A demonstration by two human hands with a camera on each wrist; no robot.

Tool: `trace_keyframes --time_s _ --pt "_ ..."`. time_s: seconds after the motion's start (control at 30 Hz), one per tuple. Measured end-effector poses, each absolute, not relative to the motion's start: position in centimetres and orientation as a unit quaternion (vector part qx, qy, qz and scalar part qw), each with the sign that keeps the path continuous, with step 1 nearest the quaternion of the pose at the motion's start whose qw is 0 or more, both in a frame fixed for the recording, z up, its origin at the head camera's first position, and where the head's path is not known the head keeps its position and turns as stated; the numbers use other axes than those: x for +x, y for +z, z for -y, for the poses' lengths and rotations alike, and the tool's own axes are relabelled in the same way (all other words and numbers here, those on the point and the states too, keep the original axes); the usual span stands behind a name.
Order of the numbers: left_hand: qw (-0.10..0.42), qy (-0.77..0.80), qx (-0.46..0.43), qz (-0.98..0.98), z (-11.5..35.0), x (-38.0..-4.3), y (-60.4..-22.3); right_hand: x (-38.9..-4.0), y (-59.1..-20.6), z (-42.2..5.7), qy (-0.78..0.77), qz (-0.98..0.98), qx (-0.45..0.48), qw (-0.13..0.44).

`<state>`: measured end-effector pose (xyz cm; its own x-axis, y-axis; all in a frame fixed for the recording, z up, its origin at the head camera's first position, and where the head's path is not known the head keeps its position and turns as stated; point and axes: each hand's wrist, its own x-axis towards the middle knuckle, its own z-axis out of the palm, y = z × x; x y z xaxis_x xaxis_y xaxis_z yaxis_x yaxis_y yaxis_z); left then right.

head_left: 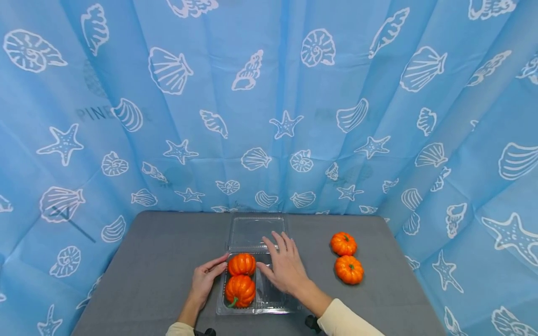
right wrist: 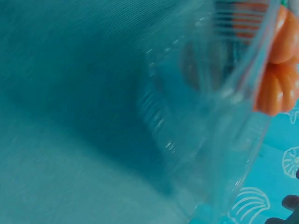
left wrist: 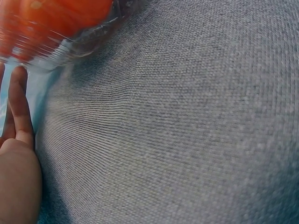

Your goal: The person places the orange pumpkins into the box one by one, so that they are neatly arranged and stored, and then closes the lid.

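A clear plastic clamshell container (head_left: 275, 305) lies on the grey table, its lid (head_left: 257, 231) folded back toward the curtain. Two small orange pumpkins sit in its left half: a far pumpkin (head_left: 241, 264) and a near pumpkin (head_left: 240, 290) with a green stem. My left hand (head_left: 204, 280) is at the container's left edge, fingers extended; in the left wrist view a straight fingertip (left wrist: 18, 72) meets the clear wall. Over the container's right half hovers my right hand (head_left: 286, 268), fingers spread and holding nothing, thumb close beside the far pumpkin.
To the right on the table (head_left: 168, 252) are two more pumpkins, a farther one (head_left: 343, 243) and a nearer one (head_left: 349, 269), one behind the other. A blue curtain (head_left: 286, 93) with white shell prints surrounds the table's back and sides.
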<state>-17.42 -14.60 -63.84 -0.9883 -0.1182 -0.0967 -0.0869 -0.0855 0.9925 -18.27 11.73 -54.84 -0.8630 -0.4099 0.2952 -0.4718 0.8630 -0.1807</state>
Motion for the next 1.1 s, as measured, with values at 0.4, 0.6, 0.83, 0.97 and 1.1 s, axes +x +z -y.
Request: trace_keyframes --time_s 0.4,0.6,0.83,0.97,1.1 --pt "0.007 -0.723 0.082 0.686 14.7 -17.6 -63.7 -19.2 -56.4 -14.8 0.082 0.973 0.193 0.101" --pt "0.005 -0.728 0.079 0.681 14.6 -17.5 -63.6 -19.4 -56.9 -15.8 0.077 0.975 0.184 0.097" --pt "-0.001 -0.728 0.082 0.681 14.7 -17.4 -63.5 -19.7 -57.1 -17.0 0.065 0.977 0.168 0.112" --pt "-0.009 -0.724 0.082 0.685 14.8 -17.4 -63.4 -19.9 -57.0 -17.9 0.066 0.979 0.153 0.113" --pt "-0.012 -0.723 0.083 0.685 14.9 -17.4 -63.5 -20.1 -56.8 -18.9 0.068 0.982 0.139 0.112"
